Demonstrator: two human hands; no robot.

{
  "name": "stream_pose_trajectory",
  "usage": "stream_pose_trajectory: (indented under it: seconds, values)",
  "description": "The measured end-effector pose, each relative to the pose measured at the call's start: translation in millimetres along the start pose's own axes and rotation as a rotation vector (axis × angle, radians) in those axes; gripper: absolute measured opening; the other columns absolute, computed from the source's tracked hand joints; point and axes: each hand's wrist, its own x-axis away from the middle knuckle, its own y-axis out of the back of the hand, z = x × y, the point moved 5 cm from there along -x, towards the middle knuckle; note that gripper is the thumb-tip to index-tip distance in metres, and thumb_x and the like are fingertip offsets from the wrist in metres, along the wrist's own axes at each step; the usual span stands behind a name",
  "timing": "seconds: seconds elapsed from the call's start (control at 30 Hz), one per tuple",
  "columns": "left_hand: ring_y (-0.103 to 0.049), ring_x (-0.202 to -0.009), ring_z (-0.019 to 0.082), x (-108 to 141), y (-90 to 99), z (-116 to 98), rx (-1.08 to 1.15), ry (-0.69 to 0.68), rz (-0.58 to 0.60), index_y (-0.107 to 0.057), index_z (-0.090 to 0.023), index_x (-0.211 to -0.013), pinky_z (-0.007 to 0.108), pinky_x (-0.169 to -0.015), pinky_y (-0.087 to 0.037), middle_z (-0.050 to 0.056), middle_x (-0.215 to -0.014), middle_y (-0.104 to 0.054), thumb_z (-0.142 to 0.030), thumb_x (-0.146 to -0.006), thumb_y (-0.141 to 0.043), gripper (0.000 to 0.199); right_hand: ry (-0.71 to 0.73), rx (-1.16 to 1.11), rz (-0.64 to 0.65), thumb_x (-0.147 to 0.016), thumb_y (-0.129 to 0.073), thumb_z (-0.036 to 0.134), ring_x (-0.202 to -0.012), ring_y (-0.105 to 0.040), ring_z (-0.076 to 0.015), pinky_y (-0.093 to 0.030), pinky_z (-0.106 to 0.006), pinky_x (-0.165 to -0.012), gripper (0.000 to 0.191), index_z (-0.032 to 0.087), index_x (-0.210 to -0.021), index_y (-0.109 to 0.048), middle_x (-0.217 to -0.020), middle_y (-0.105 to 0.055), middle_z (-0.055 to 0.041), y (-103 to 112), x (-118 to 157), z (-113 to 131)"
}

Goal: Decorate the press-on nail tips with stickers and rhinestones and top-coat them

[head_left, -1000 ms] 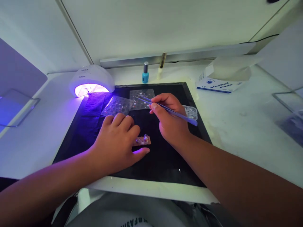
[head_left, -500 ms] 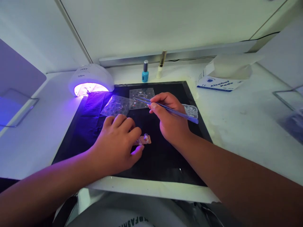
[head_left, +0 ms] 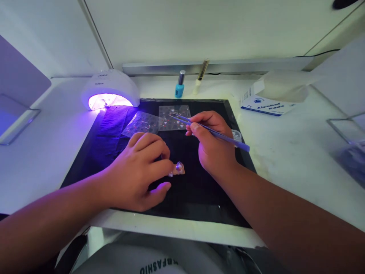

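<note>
My right hand grips blue tweezers between thumb and fingers. Their thin tips lie over the right-hand clear sheet, which carries small coloured specks. At the black mat's middle rests a small tan piece topped with a shiny, clear decoration; its exact kind is unclear. My left hand hovers beside it with fingers bent and thumb apart, the index fingertip at its left end. A second clear sheet lies just beyond this hand. Behind my right hand a clear case is partly hidden.
A white lamp glows purple at the back left. Blue nail polish and a gold-capped bottle stand behind the mat. An open alcohol pads box sits at the back right. Clear holders flank the table.
My left thumb has drawn away from the small decorated piece, widening the gap to the index finger. My right hand with the tweezers has shifted slightly right. The whole view has turned a little.
</note>
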Motion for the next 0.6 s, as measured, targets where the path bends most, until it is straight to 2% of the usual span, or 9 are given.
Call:
stream_pose_trajectory:
  seconds: [0.1, 0.27, 0.43, 0.6]
  values:
    - [-0.053, -0.106, 0.029, 1.7, 2.4, -1.2, 0.057, -0.113, -0.031, -0.065, -0.02, -0.109, 0.048, -0.09, -0.04, 0.008, -0.098, -0.06, -0.025, -0.086, -0.057, 0.025, 0.002, -0.014, -0.002, -0.078, -0.066, 0.022, -0.066, -0.055, -0.0124, -0.045, -0.03, -0.065, 0.002, 0.024, -0.08, -0.065, -0.076, -0.062, 0.0036, 1.5, 0.3, -2.0]
    - [-0.054, -0.105, 0.03, 2.7, -2.9, -1.8, 0.025, -0.122, 0.011, -0.068, -0.019, -0.104, 0.05, -0.088, -0.04, 0.009, -0.097, -0.061, -0.025, -0.086, -0.056, 0.022, -0.007, -0.024, -0.011, -0.079, -0.067, 0.022, -0.066, -0.055, -0.0122, -0.044, -0.03, -0.065, 0.003, 0.024, -0.08, -0.066, -0.075, -0.062, 0.0039, 3.1, 1.1, -2.9]
    - [-0.053, -0.108, 0.028, 3.8, 6.0, -5.5, 0.026, -0.146, -0.151, -0.067, -0.021, -0.088, 0.048, -0.091, -0.042, 0.007, -0.092, -0.061, -0.025, -0.086, -0.055, 0.012, -0.022, -0.024, 0.002, -0.079, -0.067, 0.022, -0.068, -0.057, -0.0127, -0.045, -0.03, -0.066, 0.002, 0.024, -0.081, -0.066, -0.077, -0.062, 0.0036, 2.4, 2.0, -2.4]
    - [-0.054, -0.106, 0.029, 3.8, -2.6, -5.9, 0.002, -0.155, -0.058, -0.066, -0.019, -0.087, 0.048, -0.089, -0.043, 0.008, -0.093, -0.063, -0.027, -0.087, -0.056, 0.013, -0.006, -0.044, -0.005, -0.08, -0.066, 0.02, -0.066, -0.055, -0.0118, -0.045, -0.029, -0.064, 0.004, 0.023, -0.079, -0.065, -0.075, -0.062, 0.0037, 1.2, 2.5, 0.8]
